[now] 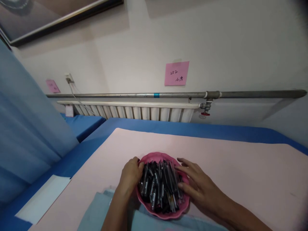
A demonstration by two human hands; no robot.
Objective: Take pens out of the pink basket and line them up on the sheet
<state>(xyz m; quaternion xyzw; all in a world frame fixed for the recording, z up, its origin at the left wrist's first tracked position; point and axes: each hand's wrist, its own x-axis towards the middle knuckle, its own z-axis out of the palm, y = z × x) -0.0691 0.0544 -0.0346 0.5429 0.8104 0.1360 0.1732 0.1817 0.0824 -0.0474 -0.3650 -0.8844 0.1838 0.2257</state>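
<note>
A pink basin (156,156) with a wavy rim sits close to the camera at the near side of the pink sheet. Many black pens with clear caps or sleeves (158,186) fill it in a loose pile. My left hand (131,175) is closed on the basin's left rim, thumb over the edge and the other fingers outside. At the right side, my right hand (201,184) has its fingers apart, reaching over the rim, with fingertips by the pens. Whether they touch a pen I cannot tell.
The pink sheet (228,166) covers a blue bed (204,128). White paper (44,199) lies at the left, near a blue curtain (29,128). Behind are a radiator (144,112), a pipe with a red valve (205,114) and a pink note (176,73) on the wall.
</note>
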